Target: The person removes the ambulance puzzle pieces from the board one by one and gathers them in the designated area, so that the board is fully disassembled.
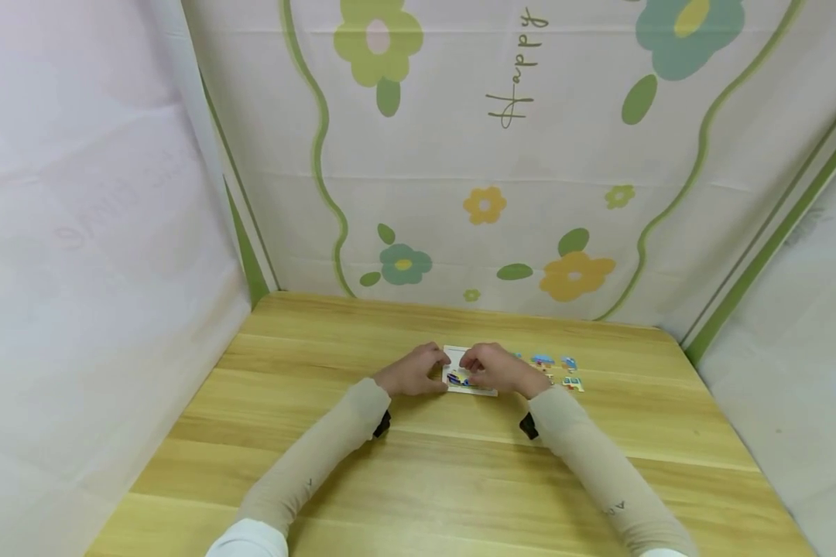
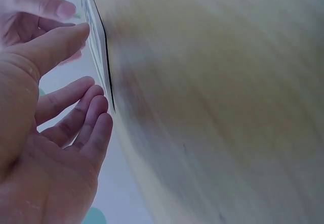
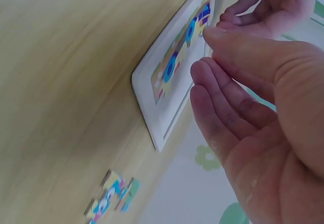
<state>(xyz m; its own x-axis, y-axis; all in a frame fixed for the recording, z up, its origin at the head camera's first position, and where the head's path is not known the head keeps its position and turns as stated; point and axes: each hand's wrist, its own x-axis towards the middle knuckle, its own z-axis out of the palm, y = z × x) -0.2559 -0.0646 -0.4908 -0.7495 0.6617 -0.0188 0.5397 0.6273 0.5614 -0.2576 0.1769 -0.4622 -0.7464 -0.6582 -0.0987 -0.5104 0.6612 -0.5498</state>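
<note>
A white-framed jigsaw puzzle board [image 1: 479, 391] lies on the wooden table, and part of a colourful picture [image 3: 172, 67] is laid along one side of its inner area. Beside the frame's left edge is my left hand [image 1: 414, 371], its thumb and fingers spread apart and the tips at the edge. Over the board is my right hand [image 1: 499, 368], thumb and fingertips close together near the laid pieces. Between those fingertips no piece shows. The right hand covers much of the board in the head view. In the left wrist view, the board [image 2: 96, 37] appears edge-on.
Loose jigsaw pieces lie right of the board, among them a blue one [image 1: 543, 360] and a pale one [image 1: 573, 384]; the right hand partly hides others. A flower-printed cloth [image 1: 418, 170] hangs behind the wooden table [image 1: 418, 495], with white cloth at both sides.
</note>
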